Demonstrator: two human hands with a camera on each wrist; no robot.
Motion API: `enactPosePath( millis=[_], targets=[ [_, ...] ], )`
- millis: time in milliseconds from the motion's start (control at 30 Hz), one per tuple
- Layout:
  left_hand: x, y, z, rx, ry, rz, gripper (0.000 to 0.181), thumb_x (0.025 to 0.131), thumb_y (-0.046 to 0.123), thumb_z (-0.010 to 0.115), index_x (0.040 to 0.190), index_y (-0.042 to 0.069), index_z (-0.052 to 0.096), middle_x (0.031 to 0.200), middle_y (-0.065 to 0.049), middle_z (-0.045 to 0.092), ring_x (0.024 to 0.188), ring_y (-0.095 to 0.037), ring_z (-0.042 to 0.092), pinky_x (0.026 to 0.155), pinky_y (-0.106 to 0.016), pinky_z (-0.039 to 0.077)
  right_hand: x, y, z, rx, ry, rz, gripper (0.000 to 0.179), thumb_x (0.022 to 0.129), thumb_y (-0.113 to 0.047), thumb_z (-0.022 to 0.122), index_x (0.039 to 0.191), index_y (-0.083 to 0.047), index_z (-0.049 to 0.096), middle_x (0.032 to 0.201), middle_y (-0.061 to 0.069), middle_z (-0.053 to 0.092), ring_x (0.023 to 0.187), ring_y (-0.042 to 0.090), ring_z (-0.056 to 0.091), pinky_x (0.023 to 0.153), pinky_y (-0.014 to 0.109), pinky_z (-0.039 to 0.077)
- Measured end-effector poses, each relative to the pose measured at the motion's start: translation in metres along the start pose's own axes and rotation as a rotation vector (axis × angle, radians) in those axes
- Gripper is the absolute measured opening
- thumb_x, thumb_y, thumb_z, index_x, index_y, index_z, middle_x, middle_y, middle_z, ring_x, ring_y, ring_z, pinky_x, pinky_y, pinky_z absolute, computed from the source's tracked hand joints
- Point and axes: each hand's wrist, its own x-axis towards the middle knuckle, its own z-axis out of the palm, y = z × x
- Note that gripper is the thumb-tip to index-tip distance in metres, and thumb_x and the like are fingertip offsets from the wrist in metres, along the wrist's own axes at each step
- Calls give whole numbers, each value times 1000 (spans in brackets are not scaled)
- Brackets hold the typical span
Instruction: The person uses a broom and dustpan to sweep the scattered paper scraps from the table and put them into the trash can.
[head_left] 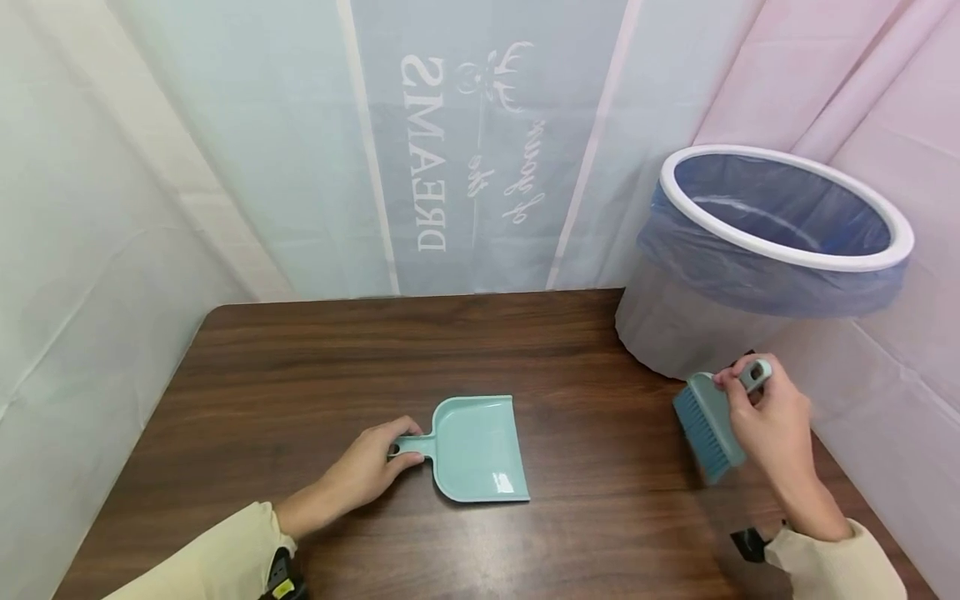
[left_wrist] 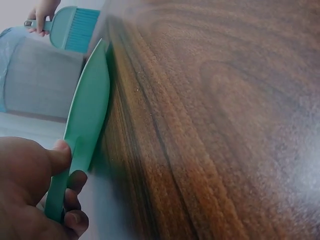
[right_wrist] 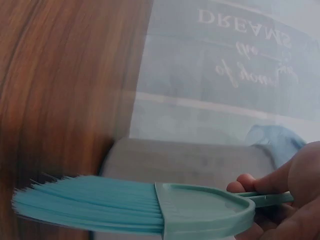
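My left hand (head_left: 369, 463) grips the short handle of a mint-green dustpan (head_left: 480, 450), whose open edge faces right, low over the brown table. In the left wrist view the thumb and curled fingers of that hand (left_wrist: 37, 185) wrap the handle, and the dustpan (left_wrist: 90, 105) is seen edge-on. At the right, my right hand (head_left: 772, 425) holds a matching hand brush (head_left: 711, 425) by its handle, with the blue bristles pointing down and left. The right wrist view shows the brush's bristles (right_wrist: 90, 202) spread out and fingers (right_wrist: 272, 182) round the handle.
A waste bin (head_left: 667, 325) with a white rim and blue liner stands at the table's back right, just behind the brush. The wooden table (head_left: 375, 358) is bordered by hanging fabric (head_left: 495, 267) at the back and both sides. Printed lettering shows on the back cloth.
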Motion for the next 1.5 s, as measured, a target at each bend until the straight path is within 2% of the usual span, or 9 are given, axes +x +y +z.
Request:
enactPosePath(
  millis=[133, 367, 500, 600, 800, 1000, 1133, 1267, 1500],
  targets=[
    [0, 0, -1, 0, -2, -5, 15, 94, 16, 74, 106, 14, 66, 102, 3, 70, 93, -11, 64, 80, -35, 55, 0, -12, 3, 54, -22, -145, 15, 90, 10, 68, 98, 1, 59, 86, -23, 65, 77, -20, 58, 61, 4, 43],
    [2, 0, 1, 14, 0, -9, 16, 92, 17, 76, 105, 15, 66, 101, 4, 70, 91, -9, 63, 79, -33, 54, -9, -39, 14, 143, -131, -475, 29, 81, 20, 70, 93, -4, 60, 91, 6, 72, 88, -12, 60, 62, 9, 46],
    [3, 1, 2, 7, -3, -30, 15, 93, 17, 75, 105, 16, 66, 101, 4, 70, 91, -10, 63, 81, -35, 53, -16, -58, 29, 233, -188, -681, 5, 98, -2, 64, 94, -6, 64, 94, 5, 72, 90, 1, 65, 79, 12, 49],
    [4, 2, 2, -3, -5, -40, 15, 93, 17, 75, 105, 16, 66, 102, 3, 70, 93, -11, 64, 82, -37, 54, -22, -73, 43, 321, -253, -854, 23, 106, -18, 54, 95, -4, 67, 94, 3, 70, 86, 11, 66, 84, 15, 50],
    [5, 2, 3, -6, -10, -37, 15, 93, 16, 75, 106, 15, 66, 102, 2, 70, 94, -13, 64, 83, -38, 54, -37, -97, 66, 389, -369, -1092, 24, 108, -9, 46, 96, -5, 65, 98, 1, 66, 87, 16, 65, 78, 24, 55],
    [6, 2, 3, 1, -7, -37, 15, 93, 17, 75, 106, 16, 67, 103, 3, 70, 95, -11, 64, 83, -37, 54, -54, -107, 87, 356, -450, -1196, 37, 90, 10, 34, 96, -11, 65, 100, -1, 65, 91, 14, 65, 73, 22, 56],
    [6, 3, 2, 3, -7, -42, 15, 93, 17, 75, 106, 15, 67, 103, 3, 70, 94, -11, 64, 83, -37, 54, -63, -111, 101, 336, -457, -1295, 29, 102, 3, 41, 97, -12, 64, 98, -1, 64, 91, 14, 64, 75, 19, 55],
    [7, 4, 2, 5, -14, -51, 15, 93, 17, 75, 106, 15, 67, 103, 3, 71, 95, -11, 64, 83, -38, 54, -69, -117, 112, 309, -430, -1378, 26, 103, 2, 44, 92, -14, 62, 97, -2, 62, 91, 13, 63, 80, 19, 54],
    [8, 3, 4, 9, -11, -21, 16, 93, 17, 75, 106, 15, 67, 103, 2, 71, 95, -12, 65, 82, -38, 54, -78, -120, 124, 229, -448, -1401, 23, 107, -5, 45, 94, -17, 60, 100, -3, 62, 93, 12, 62, 80, 19, 54]
  ],
)
